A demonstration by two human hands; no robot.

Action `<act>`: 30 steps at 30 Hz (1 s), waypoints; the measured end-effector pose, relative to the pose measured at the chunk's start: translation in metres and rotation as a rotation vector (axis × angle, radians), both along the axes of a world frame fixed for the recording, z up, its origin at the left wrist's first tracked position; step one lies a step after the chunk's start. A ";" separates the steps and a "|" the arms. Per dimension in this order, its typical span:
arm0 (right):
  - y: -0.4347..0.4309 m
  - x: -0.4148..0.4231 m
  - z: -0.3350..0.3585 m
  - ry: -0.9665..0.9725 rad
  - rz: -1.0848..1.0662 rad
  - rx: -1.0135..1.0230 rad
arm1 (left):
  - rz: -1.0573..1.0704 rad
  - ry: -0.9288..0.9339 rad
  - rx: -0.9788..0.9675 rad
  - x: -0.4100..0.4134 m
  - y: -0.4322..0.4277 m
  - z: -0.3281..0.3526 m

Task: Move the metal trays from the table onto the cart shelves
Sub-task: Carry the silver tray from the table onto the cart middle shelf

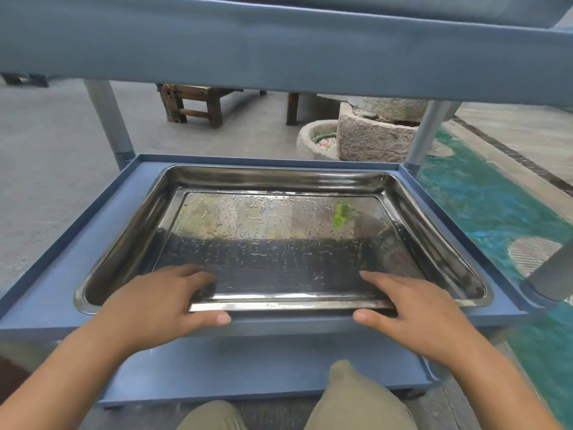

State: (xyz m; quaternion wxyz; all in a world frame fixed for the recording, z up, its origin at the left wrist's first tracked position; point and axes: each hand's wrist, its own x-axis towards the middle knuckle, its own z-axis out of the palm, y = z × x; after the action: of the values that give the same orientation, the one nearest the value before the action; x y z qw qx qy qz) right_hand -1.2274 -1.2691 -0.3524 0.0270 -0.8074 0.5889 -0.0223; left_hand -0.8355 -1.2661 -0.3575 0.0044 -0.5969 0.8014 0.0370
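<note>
While the left hand (pixel 161 302) and right hand (pixel 415 308) pinch its near rim, the metal tray (pixel 279 231) lies within the middle shelf (pixel 102 231). Wet steel could slip from the fingers, or a skewed push could wedge it against that shelf's lip

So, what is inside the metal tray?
Water droplets and a small green bit lie in the metal tray. Fingers of the left hand and right hand hide part of its near floor.

Bare forearms reach forward; left hand (pixel 161 301) and right hand (pixel 414 315) each pinch the near rim of the shiny rectangular metal tray (pixel 279 176), fingers inside, thumbs outside.
</note>
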 end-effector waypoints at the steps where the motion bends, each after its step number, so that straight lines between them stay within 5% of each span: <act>1: -0.001 0.001 -0.002 -0.012 -0.011 -0.024 | 0.017 0.003 -0.016 0.000 0.001 -0.001; 30: -0.070 -0.010 -0.011 -0.158 -0.033 -0.123 | 0.230 0.043 -0.201 -0.028 0.009 -0.010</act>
State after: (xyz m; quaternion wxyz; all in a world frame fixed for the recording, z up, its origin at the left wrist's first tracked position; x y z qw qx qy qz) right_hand -1.2374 -1.3386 -0.3635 0.0236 -0.7934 0.5958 -0.1225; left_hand -0.8639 -1.2575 -0.3679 -0.0768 -0.6814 0.7272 -0.0301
